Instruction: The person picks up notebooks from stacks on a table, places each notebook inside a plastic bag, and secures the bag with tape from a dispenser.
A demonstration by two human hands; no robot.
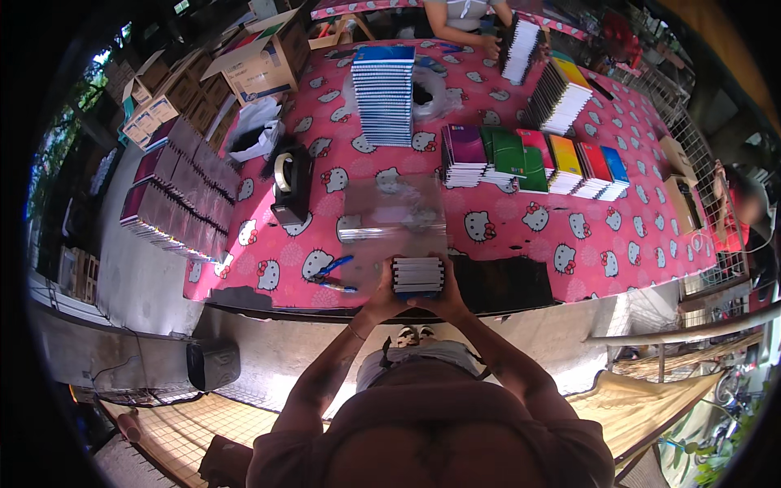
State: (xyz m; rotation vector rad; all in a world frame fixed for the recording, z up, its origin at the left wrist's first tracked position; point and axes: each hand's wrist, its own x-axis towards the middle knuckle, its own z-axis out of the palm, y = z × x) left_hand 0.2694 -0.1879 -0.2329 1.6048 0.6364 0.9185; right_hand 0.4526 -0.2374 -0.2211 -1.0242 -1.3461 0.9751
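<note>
Between my left hand [381, 297] and my right hand [451, 298] stands a small stack of spiral notebooks [418, 275], gripped from both sides at the table's near edge. Its white page edges and dark spiral bindings face up toward me. Just beyond it lies a stack in clear plastic [393, 231], its glossy wrap catching the light. Left of my left hand rest blue-handled pliers [332, 275] and another small tool beside them. The undersides of the held notebooks are hidden by my fingers.
A tape dispenser [291, 185] stands left. A tall blue notebook stack [384, 96] rises mid-table; colourful notebook piles [533, 160] sit right. Plastic-wrapped bundles [181, 189] and cardboard boxes [264, 65] line the left. Across the table, a person [468, 20] holds a notebook stack [521, 50].
</note>
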